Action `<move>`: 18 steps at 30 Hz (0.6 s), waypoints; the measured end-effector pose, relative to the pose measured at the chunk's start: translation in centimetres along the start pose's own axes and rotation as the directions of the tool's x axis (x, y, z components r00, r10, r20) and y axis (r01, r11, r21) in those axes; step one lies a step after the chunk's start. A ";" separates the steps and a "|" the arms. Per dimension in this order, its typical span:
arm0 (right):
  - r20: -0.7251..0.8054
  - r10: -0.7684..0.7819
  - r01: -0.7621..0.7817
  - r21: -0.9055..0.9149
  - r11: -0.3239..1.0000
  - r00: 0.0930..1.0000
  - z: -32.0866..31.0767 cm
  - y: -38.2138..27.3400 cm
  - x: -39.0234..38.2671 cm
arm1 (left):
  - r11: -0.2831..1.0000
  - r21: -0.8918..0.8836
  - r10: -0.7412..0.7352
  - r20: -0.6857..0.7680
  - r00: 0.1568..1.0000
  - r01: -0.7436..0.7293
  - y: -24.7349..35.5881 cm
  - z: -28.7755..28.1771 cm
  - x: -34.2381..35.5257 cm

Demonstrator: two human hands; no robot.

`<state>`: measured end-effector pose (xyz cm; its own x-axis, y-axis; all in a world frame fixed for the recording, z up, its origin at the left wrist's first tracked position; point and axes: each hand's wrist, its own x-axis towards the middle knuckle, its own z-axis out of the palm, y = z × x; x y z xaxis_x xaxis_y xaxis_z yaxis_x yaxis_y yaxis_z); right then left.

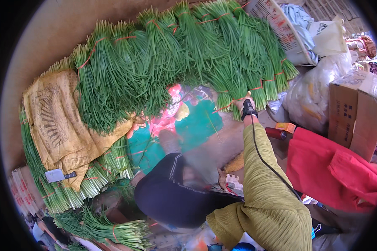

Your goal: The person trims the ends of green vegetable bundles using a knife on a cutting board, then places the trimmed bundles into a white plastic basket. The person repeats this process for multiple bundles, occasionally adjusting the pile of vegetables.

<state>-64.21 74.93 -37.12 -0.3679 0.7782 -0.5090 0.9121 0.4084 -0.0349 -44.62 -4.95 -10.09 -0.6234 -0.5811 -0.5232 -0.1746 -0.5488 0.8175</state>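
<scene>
My right hand (247,101) reaches forward in an olive-green sleeve, with a black strap and cable at the wrist. It is closed on the cut end of a bundle of green chives (234,90) tied with a red band. That bundle lies at the right end of a large heap of tied chive bundles (155,54) spread across the ground. My left hand is not visible. My dark trouser leg (176,188) and foot (170,140) stand on a teal and pink mat (197,121).
A yellow sack (58,121) covers the left bundles, with a cleaver (58,175) lying on it. More chive bundles (109,230) lie lower left. At the right stand a white plastic basket (280,29), a clear plastic bag (310,94), a cardboard box (352,113) and a red cloth (331,167).
</scene>
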 end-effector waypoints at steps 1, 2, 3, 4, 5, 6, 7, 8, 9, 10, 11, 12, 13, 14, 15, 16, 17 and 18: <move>-0.071 0.023 -0.023 0.000 1.000 0.997 0.3 -0.2 0.3 | 1.000 -0.002 -0.011 0.008 1.000 0.011 -0.2 0.4 0.3; -0.053 0.023 -0.026 -0.068 0.997 0.998 0.4 -0.1 0.6 | 1.000 -0.013 -0.024 0.018 1.000 0.024 -0.4 0.6 0.4; -0.055 -0.017 0.010 -0.109 0.994 0.998 0.7 0.0 0.8 | 0.999 -0.020 -0.029 0.027 0.999 0.029 -0.5 1.0 0.7; -0.105 -0.046 0.032 -0.127 0.991 0.993 1.0 0.1 0.9 | 0.999 -0.032 -0.041 0.040 0.998 0.042 -0.7 1.2 0.8; -0.131 -0.060 0.041 -0.138 0.990 0.990 1.3 0.2 1.1 | 0.998 -0.044 -0.048 0.054 0.997 0.051 -0.7 1.3 1.0; -0.029 -0.080 0.080 0.003 0.997 0.996 1.8 0.2 1.2 | 0.996 -0.062 -0.055 0.071 0.996 0.059 -0.7 1.4 1.1; 0.029 -0.058 0.055 0.102 0.993 0.998 2.0 0.5 1.4 | 0.995 -0.076 -0.058 0.093 0.994 0.065 -0.7 1.3 1.2; -0.026 -0.017 0.017 0.000 1.000 1.000 2.4 0.3 1.5 | 0.993 -0.096 -0.061 0.117 0.991 0.072 -0.6 1.2 1.3; -0.010 -0.048 0.047 -0.057 0.997 0.999 2.2 0.6 1.6 | 0.990 -0.117 -0.065 0.142 0.988 0.082 -0.5 1.1 1.4; -0.048 -0.085 0.082 -0.048 0.995 0.995 2.1 0.6 1.5 | 0.986 -0.138 -0.066 0.179 0.982 0.092 -0.5 0.8 1.5; -0.013 -0.125 0.125 -0.010 0.992 0.992 1.4 0.9 1.2 | 0.983 -0.156 -0.064 0.222 0.973 0.101 -0.3 0.6 1.6; 0.049 -0.322 0.289 0.330 0.899 0.946 0.6 1.3 0.5 | 0.977 -0.179 -0.063 0.261 0.963 0.113 -0.3 0.3 1.6; 0.177 -0.348 0.194 0.567 0.801 0.921 -0.9 2.0 -0.5 | 0.970 -0.205 -0.061 0.303 0.951 0.128 -0.3 0.0 1.6; 0.197 -0.384 0.182 0.633 0.753 0.902 -2.3 2.4 -1.8 | 0.962 -0.233 -0.055 0.344 0.937 0.142 -0.2 -0.3 1.4; 0.400 -0.415 0.020 0.700 0.714 0.817 -4.1 2.6 -3.3 | 0.954 -0.259 -0.043 0.382 0.923 0.152 -0.3 -0.5 1.2; 0.559 -0.572 -0.304 0.821 0.484 0.599 -6.1 4.0 -6.0 | 0.946 -0.282 -0.029 0.423 0.906 0.162 -0.3 -0.6 0.8; 0.539 -0.596 -0.235 0.826 0.512 0.595 -7.2 3.9 -8.1 | 0.935 -0.305 -0.018 0.465 0.885 0.180 -0.4 -0.6 0.4; 0.570 -0.773 -0.460 0.786 0.413 0.279 -8.8 4.5 -10.7 | 0.930 -0.315 -0.009 0.498 0.867 0.190 -0.4 -0.6 -0.3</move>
<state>-57.75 72.64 -24.24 -0.7046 -0.3703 -0.6053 0.6882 -0.5643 -0.4559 -43.92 -4.88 -10.40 -0.9186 -0.1999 -0.3409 -0.0407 -0.8103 0.5847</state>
